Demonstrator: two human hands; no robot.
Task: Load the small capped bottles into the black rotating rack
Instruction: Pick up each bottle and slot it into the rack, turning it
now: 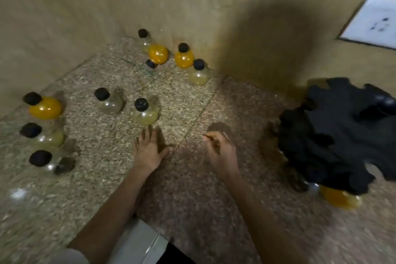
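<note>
1. At the far left I am seeing three capped bottles standing in a column: an orange bottle (46,108), a pale bottle (48,138) and a blurred clear bottle (50,163).
2. Further in, a lone clear bottle (110,104) is standing; four bottles by the wall (184,59) are grouped behind, one seemingly tipped over.
3. The left hand (150,148) is lying flat over the stone floor (192,199), fingers straight and spread, holding nothing. The pale yellow bottle (146,113) is standing upright straight ahead of its fingertips, cap up; I cannot tell whether they touch.
4. The right hand (220,150) is hovering with fingers loosely curled, holding nothing; it is farther from that bottle and nearer the rack.
5. The black rotating rack (338,135) is sitting at the right, blurred and cut off by the frame edge. A loaded orange bottle (338,198) is showing beneath it, mostly hidden.
</note>
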